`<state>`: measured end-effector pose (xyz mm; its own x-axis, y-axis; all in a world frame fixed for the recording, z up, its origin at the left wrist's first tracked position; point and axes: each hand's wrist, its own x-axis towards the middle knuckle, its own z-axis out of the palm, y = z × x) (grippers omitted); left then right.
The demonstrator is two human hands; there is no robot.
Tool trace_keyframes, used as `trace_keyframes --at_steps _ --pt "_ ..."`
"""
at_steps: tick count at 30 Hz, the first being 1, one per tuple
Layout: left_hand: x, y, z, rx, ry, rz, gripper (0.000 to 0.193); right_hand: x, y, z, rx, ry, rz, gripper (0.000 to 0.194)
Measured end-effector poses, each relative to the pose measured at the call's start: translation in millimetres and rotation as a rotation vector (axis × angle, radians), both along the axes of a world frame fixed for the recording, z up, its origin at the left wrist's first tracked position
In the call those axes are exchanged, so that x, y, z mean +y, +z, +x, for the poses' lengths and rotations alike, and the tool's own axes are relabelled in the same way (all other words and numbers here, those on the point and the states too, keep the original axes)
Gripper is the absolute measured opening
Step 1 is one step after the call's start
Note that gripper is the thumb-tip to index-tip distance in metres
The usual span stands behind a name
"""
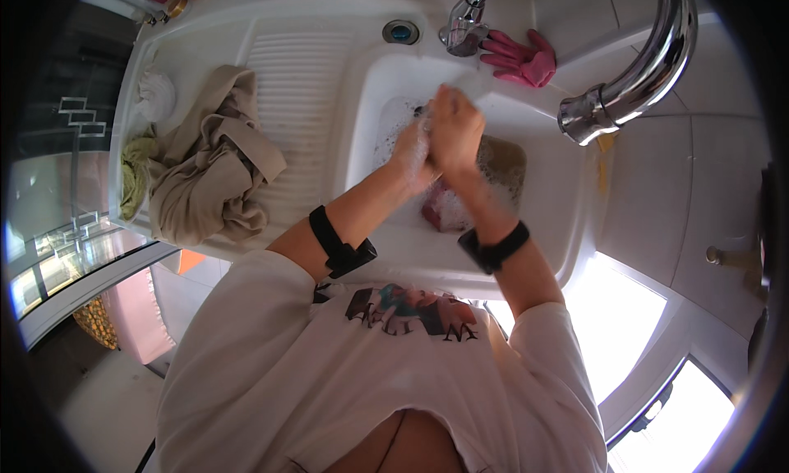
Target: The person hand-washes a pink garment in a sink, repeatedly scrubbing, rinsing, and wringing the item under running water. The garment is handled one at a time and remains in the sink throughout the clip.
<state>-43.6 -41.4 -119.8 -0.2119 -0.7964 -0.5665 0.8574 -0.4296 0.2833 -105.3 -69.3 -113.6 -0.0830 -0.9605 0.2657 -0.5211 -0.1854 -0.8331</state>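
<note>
Over the white sink basin point(555, 183), my left hand point(414, 149) and my right hand point(457, 128) are pressed together, with suds on the left one. The right hand is blurred. Whether anything is held between the palms is hidden. Below them a dark pink cloth-like item point(433, 209) lies partly under white foam point(455, 213) in the basin. To the right of my wrists shows a brownish, sudsy patch point(508, 165); whether it is water or an object cannot be told. Foam bubbles dot the basin's left side.
A beige garment point(212, 165) lies crumpled on the ribbed washboard point(302, 72), beside green cloth point(135, 177) and white cloth point(155, 96). A pink rubber glove point(524, 60) rests behind the basin near a metal tap point(462, 32). A large curved chrome spout point(641, 91) overhangs the right side.
</note>
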Motion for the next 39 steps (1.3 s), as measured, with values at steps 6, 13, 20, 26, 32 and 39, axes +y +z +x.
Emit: trace_keyframes --at_steps 6,13,20,26,32,39 --pt "-1.4 -2.0 8.9 -0.049 -0.064 -0.18 0.045 14.6 19.9 12.8 -0.032 -0.098 0.046 0.033" --pt "-3.2 -5.4 10.4 -0.067 -0.17 0.019 0.043 -9.5 4.5 7.5 0.04 -0.177 0.107 0.022" --pt "-9.4 6.9 17.2 -0.134 -0.085 -0.162 0.043 -0.8 -4.5 18.5 0.086 -0.08 -0.023 0.023" --pt "-11.7 3.1 20.4 -0.084 -0.058 -0.144 0.039 0.1 1.0 23.1 0.117 -0.136 -0.109 0.027" --pt "-6.6 -0.7 19.2 -0.029 -0.117 -0.014 0.036 -12.4 -21.8 11.9 0.13 -0.152 0.159 0.022" --pt "-15.4 1.6 23.2 -0.167 -0.065 -0.214 0.044 7.6 5.0 16.3 0.131 0.096 0.157 0.036"
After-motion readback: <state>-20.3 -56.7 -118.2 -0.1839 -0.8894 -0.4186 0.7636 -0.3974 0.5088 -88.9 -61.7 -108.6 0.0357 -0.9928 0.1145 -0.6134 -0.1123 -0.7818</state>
